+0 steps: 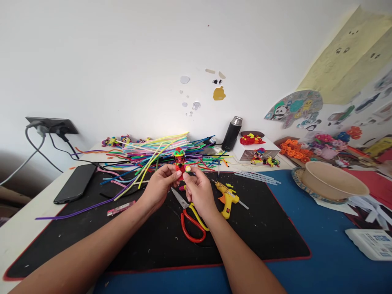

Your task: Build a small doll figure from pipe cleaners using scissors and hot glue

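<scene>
My left hand [163, 180] is closed around the side of a small pipe-cleaner figure [179, 158], red with a green and yellow top. Close against its right side, my right hand [197, 188] pinches a little yellow, white and green piece [188, 168]. Whether that piece touches the figure I cannot tell, and fingers cover the figure's lower part. Below the hands, scissors [192, 225] with red and yellow handles lie partly open on the black mat [245, 241]. A yellow hot glue gun [227, 200] rests right of my right hand.
Behind the hands lies a heap of coloured pipe cleaners [153, 148]. A phone [75, 183] is at the left, a black flask [232, 134] near the wall. Clear glue sticks [257, 177], a white box [269, 147] and a beige bowl [335, 181] are at the right.
</scene>
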A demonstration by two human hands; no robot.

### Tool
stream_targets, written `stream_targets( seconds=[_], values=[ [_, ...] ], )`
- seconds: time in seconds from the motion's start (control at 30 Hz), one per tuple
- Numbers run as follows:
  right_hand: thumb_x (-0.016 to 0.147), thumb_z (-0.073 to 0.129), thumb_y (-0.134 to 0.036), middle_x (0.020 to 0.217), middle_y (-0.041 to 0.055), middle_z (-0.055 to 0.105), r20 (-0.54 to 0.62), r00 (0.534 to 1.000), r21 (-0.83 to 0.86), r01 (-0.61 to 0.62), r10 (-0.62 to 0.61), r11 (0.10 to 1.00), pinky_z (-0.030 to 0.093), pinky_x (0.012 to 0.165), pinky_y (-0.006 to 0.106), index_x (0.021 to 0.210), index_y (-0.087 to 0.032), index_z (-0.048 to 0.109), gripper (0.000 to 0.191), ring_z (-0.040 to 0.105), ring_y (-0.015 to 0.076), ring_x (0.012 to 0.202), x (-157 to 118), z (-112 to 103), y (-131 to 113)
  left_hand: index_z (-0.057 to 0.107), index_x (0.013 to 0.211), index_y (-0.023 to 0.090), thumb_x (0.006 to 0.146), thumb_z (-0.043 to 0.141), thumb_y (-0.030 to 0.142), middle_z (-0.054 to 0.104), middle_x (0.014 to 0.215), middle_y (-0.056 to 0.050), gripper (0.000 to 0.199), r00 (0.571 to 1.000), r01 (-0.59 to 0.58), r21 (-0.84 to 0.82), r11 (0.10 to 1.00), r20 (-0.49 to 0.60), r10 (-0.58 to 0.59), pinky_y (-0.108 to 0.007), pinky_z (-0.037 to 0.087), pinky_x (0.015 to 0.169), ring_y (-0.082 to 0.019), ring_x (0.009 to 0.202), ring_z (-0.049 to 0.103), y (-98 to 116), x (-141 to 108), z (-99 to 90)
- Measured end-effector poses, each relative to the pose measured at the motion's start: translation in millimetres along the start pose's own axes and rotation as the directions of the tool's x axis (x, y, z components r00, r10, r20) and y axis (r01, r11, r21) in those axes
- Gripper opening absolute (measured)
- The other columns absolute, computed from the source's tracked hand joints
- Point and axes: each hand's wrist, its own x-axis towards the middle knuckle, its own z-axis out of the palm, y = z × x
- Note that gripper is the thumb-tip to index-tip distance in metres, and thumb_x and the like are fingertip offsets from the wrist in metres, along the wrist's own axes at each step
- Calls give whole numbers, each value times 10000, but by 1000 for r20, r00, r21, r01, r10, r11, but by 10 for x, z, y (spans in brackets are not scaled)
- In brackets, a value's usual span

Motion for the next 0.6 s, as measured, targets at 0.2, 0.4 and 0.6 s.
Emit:
stream_targets(
  seconds=[0.2,0.4,0.6],
  values=[
    [904,699,-479,492,-124,483,1,1000,-42,1,-1,999,277,355,201,1103,-213,630,340,372,80,328,3,-2,21,719,821,177,597,1030,388,671,723,27,437,1000,3,0,1000,0,-3,-211,455,550,-91,576,578,-1,10,-3],
    [892,707,-503,498,-129,479,9,1000,-55,-15,15,998,279,352,197,1134,-204,629,393,370,78,331,10,-6,35,718,822,171,604,1025,389,666,745,28,435,1000,-7,0,1000,4,7,-211,462,562,-89,598,573,-23,29,-20],
    [900,687,-502,492,-131,474,19,1000,-82,-16,18,997,282,363,198,1205,-184,628,444,378,82,339,-2,-9,32,716,811,178,584,1033,403,659,724,33,450,1000,-7,3,1000,-4,7,-209,453,554,-92,595,572,-29,42,-31]
  ],
)
